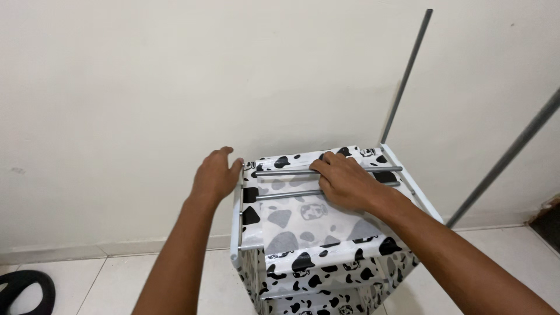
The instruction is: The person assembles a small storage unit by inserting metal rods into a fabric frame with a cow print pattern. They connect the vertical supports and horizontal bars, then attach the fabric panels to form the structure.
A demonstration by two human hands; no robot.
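R hand (345, 182) flat on rods (326, 172); L hand (214, 175) at frame (235, 217).

No packages, labels, signs or screens show anywhere around the cow-patterned rack (326, 256); the wall behind it and the floor beside it carry none either.

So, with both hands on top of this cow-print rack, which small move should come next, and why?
Probably pull the white cow-print fabric cover flatter toward the front. The right hand presses it over the grey metal rods, the left hand steadies the white frame corner, and the fabric seems loose.
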